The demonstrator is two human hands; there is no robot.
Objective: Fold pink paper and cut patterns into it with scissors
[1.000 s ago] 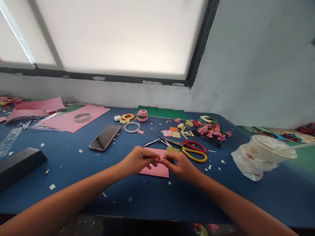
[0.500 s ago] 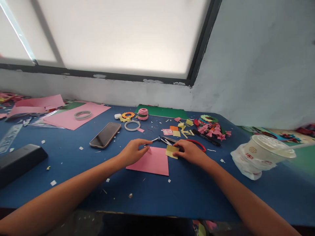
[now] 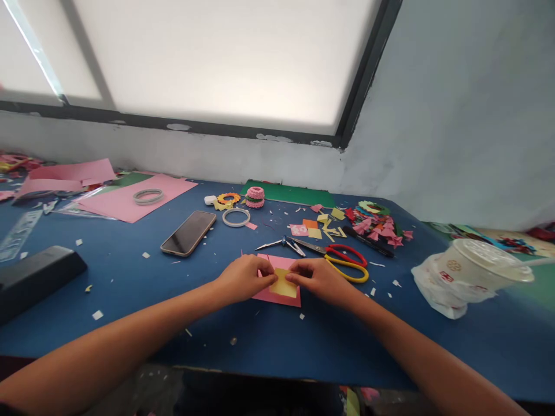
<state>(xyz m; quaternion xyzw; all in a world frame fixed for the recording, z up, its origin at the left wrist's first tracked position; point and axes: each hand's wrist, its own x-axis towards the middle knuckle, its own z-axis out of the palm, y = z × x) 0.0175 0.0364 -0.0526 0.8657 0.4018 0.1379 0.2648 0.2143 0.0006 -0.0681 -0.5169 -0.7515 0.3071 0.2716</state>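
Observation:
Between my two hands is a small yellow paper square (image 3: 284,286), held over a pink sheet of paper (image 3: 271,297) on the blue table. My left hand (image 3: 245,277) pinches the square's left side, thumb and forefinger together. At its right side my right hand (image 3: 321,279) grips it the same way. Just beyond the hands lie scissors (image 3: 347,257) with one red and one yellow handle loop. Beside their blades rests a compass (image 3: 284,240) with its legs spread.
A phone (image 3: 189,233) and a roll of tape (image 3: 236,217) lie to the left. Small paper pieces (image 3: 314,233) and a black pen (image 3: 368,241) are farther back. A lidded cup (image 3: 470,271) in a plastic bag stands right. A black stapler-like object (image 3: 39,280) sits left.
My right hand has brought the yellow square left over the pink sheet, uncovering the scissors' handles. My left hand has moved right and now holds the square too.

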